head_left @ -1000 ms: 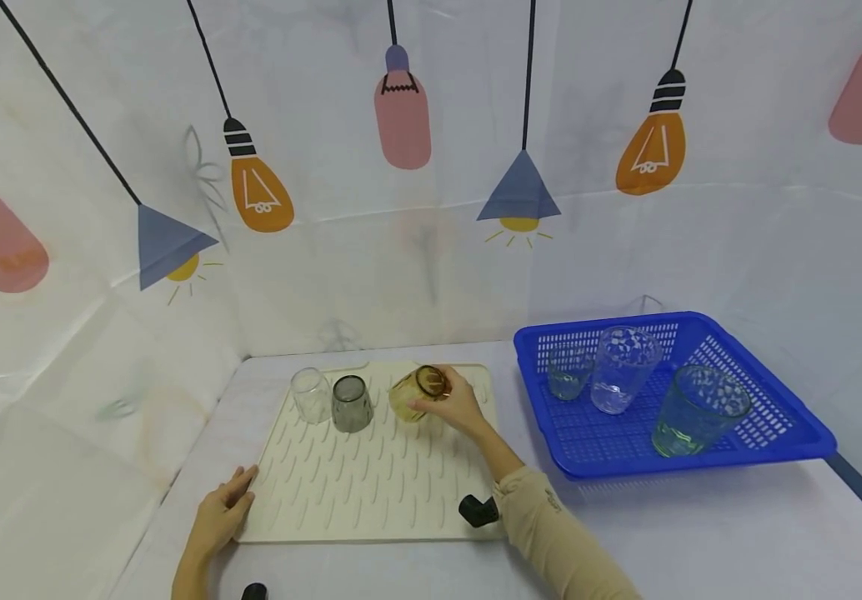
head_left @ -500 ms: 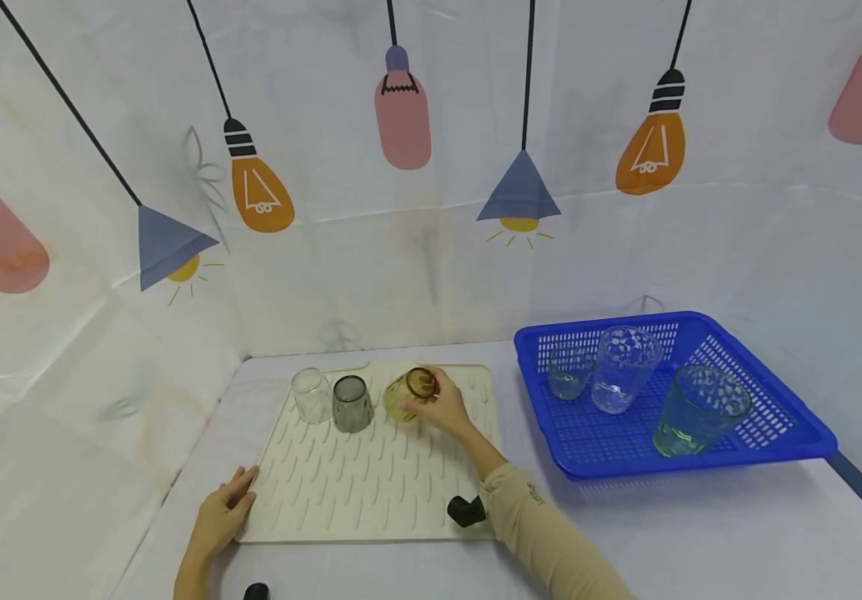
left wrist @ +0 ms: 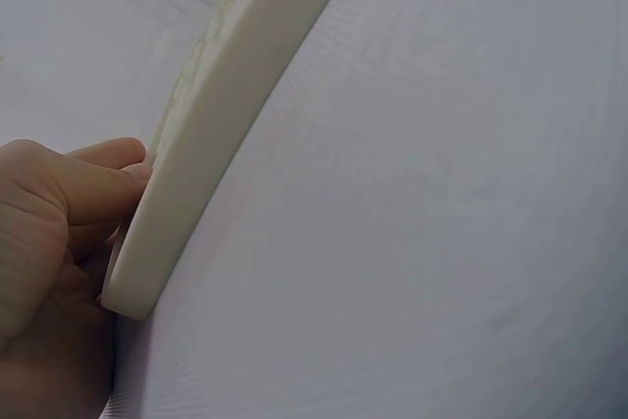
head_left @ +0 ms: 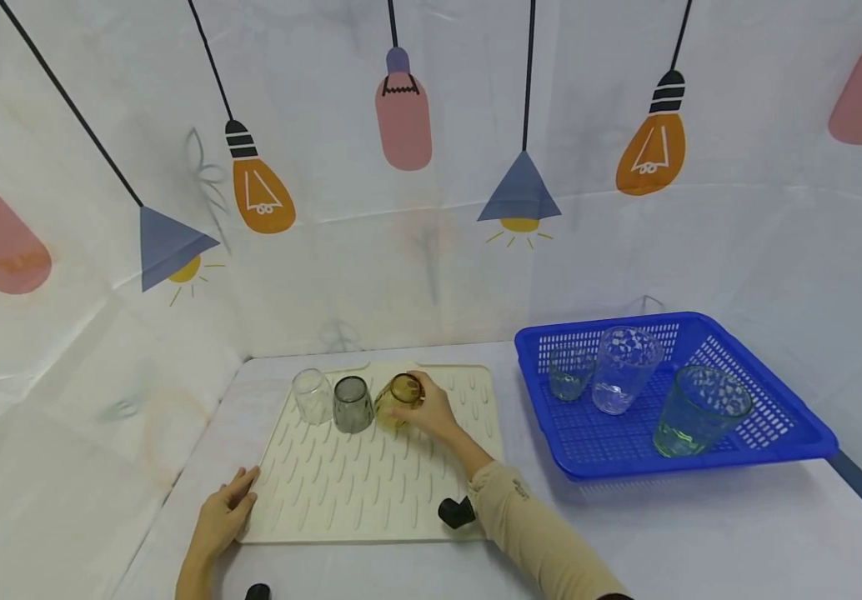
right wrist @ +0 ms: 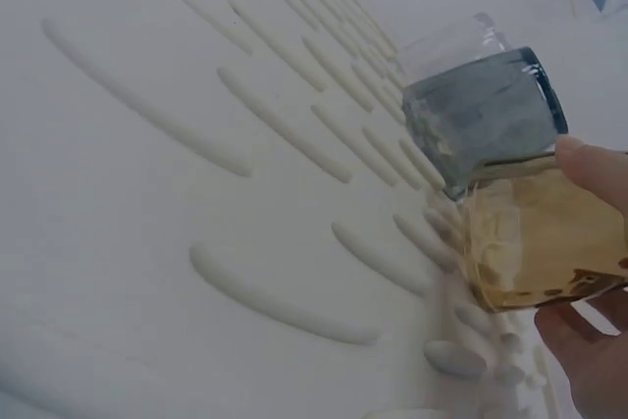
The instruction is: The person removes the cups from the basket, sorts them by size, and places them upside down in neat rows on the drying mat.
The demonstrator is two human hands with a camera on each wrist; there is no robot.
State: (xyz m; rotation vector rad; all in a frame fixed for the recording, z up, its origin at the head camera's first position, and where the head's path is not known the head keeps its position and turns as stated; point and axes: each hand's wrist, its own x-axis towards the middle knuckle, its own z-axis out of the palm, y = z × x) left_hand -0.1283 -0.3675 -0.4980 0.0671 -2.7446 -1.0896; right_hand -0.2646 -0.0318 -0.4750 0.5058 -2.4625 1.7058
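Note:
My right hand holds an amber glass upside down, low over the cream draining board. The thumb and fingers lie on opposite sides of the glass in the right wrist view. Beside it, on the left, a grey glass stands with its base up, close to the amber glass. Left of that is a clear glass. My left hand holds the board's left edge near the front corner, its thumb at the rim of the board in the left wrist view.
A blue plastic basket stands on the right of the white table. In it are a small glass, a tall clear glass and a large greenish glass. A patterned white sheet hangs behind.
My right hand has moved left and slightly down with the amber glass, bringing it up close to the grey glass. The left hand and the other glasses have stayed where they were.

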